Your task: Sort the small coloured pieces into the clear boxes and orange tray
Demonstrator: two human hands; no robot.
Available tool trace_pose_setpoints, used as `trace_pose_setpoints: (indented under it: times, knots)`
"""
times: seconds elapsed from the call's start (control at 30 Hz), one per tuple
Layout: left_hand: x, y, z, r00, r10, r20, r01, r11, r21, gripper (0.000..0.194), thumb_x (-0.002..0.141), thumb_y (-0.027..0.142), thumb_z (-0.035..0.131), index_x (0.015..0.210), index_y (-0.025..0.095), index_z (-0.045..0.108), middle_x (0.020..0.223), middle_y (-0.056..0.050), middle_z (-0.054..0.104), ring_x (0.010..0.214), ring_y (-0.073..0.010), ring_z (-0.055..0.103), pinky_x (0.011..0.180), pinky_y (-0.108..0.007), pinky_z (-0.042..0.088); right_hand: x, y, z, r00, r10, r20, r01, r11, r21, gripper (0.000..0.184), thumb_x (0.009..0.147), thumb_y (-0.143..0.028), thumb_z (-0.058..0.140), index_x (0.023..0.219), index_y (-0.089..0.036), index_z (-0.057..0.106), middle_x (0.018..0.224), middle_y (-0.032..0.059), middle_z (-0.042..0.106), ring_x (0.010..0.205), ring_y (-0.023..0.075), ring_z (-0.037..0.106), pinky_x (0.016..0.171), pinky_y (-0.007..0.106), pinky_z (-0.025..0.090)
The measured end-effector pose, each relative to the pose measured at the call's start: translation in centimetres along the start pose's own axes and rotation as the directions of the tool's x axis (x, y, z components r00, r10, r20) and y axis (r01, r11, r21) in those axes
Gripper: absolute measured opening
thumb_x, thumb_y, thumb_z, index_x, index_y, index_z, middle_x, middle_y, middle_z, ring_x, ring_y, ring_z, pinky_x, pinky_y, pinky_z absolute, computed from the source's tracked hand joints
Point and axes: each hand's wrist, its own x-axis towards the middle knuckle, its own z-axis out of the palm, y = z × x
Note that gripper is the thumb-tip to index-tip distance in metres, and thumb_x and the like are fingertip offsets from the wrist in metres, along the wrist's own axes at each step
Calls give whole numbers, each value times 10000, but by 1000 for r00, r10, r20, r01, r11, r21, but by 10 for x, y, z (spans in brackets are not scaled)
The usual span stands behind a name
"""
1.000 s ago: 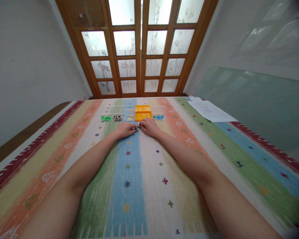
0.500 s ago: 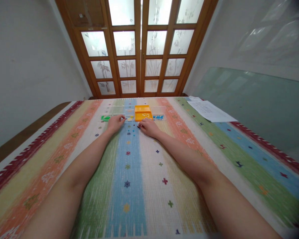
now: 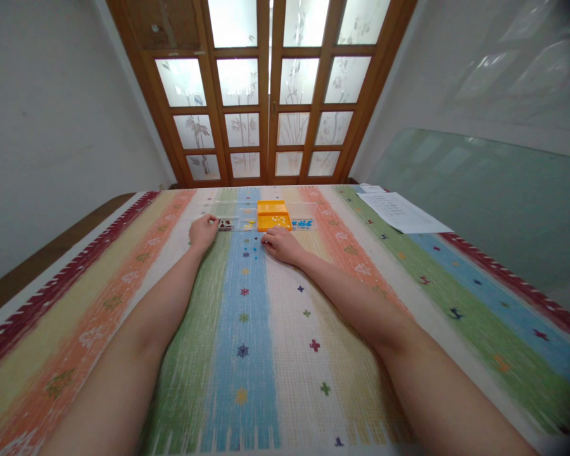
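My left hand (image 3: 203,233) is at the left end of the row of clear trays, thumb and fingertips pinched together. Whatever the pinch holds is too small to make out. Beside its fingertips lie small dark brown pieces (image 3: 227,225) in a clear compartment. Small yellow pieces (image 3: 250,225) are in the compartment to their right. My right hand (image 3: 284,246) rests on the cloth just in front of an open orange box (image 3: 272,208), fingers curled and closed; their contents are hidden. A few tiny blue pieces (image 3: 255,249) lie on the cloth left of it.
White pieces (image 3: 280,220) sit inside the orange box, and blue pieces (image 3: 303,223) fill a compartment at its right. Printed paper sheets (image 3: 401,212) lie at the back right of the striped tablecloth (image 3: 285,354). Wooden glazed doors (image 3: 268,126) stand beyond the table.
My left hand has moved left, uncovering the brown pieces and now covering the green ones seen earlier. The right hand has stayed nearly in place, shifting very slightly left.
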Motion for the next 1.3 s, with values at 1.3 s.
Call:
trace_pose_setpoints:
  times: [1.3]
  knots:
    - [0, -3, 4, 992, -98, 74, 96, 995, 19, 362, 944, 493, 560, 1100, 263, 792, 1079, -112, 796, 974, -298, 703, 751, -336, 480, -1, 2, -5, 1000, 28, 4, -28, 993, 114, 152, 1011, -266, 611, 998, -205, 750, 1014, 81, 699, 986, 219, 575, 910, 343, 404]
